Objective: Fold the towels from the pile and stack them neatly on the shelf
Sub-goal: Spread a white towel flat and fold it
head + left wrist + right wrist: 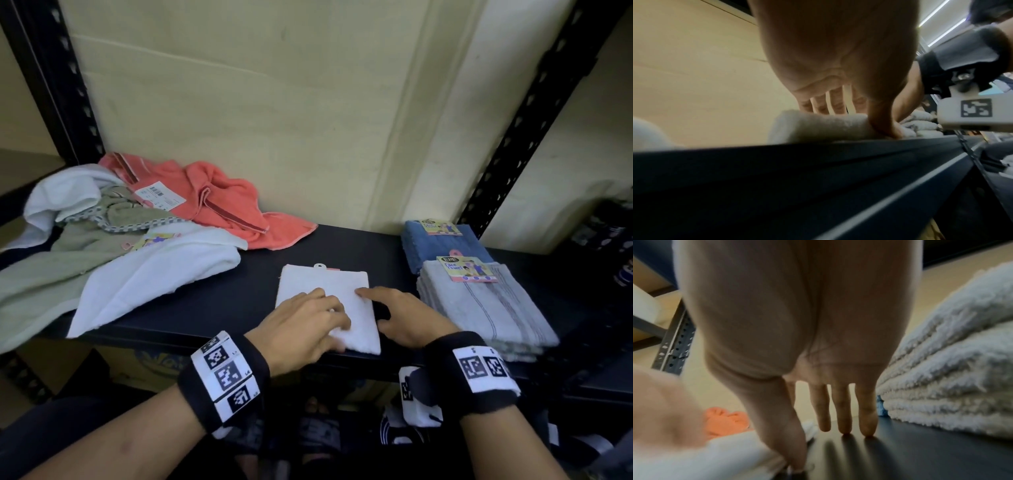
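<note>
Dark shelf (212,308) across the whole head view, bounded by perforated black uprights. At far left, the unfolded pile (113,240): white, sage-green and coral towels heaped together, well apart from the hands. At right, a folded grey towel (486,308) with a card label, partly overlapping a folded blue towel (442,246) behind it.

Between pile and folded pair, near the front edge: the small white towel (325,298), already folded to a compact rectangle, long axis running front to back, hang-tab at the far end. Lies directly under and ahead of both hands.

Left hand (305,325) laid flat on the towel's near half, fingers extended and slightly spread, pressing down, gripping nothing. Right hand (407,318) likewise relaxed and flat, index finger on the towel's right edge, remaining fingertips (867,428) planted on bare shelf between white towel and grey one. Right hand nearer the folded pair, just beside it; judged the natural side for sliding or lifting the towel rightward onto that stack.

Hard to make out: motion blur over the left fingers; towel's near right corner hidden beneath the left hand; number of layers not countable. Left wrist view mostly shelf lip and palm; lower shelf contents dark and unreadable.
</note>
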